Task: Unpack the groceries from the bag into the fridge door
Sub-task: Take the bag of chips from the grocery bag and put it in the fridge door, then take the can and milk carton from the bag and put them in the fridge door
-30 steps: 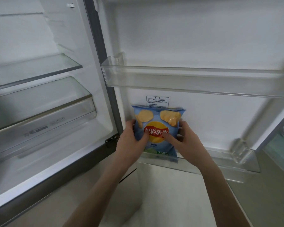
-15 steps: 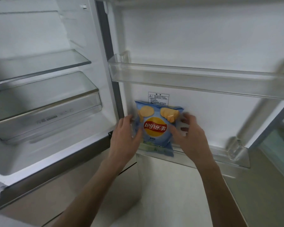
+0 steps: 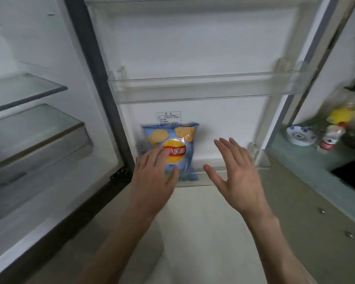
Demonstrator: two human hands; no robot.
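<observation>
Now the bag of chips stands upright in the lowest shelf of the open fridge door, tucked into the corner nearest the hinge, its bottom edge down behind the clear rail. The left hand lies flat on the front of the packet — fingers straight and loosely spread, fingertips over the red and yellow logo, thumb low near the bottom edge. It presses; it does not grip.

The right hand is off to the other side, clear of the packet, palm turned inward, fingers straight and fanned wide — holding nothing. Just beyond its fingertips runs the bare stretch of that same shelf.

Above both hands sits a second clear door shelf. A small printed label is stuck on the door liner right above the packet. Left of the left hand, glass shelves and a drawer inside the fridge. Right of the right hand, a counter with a patterned bowl and some blurred bottles.
</observation>
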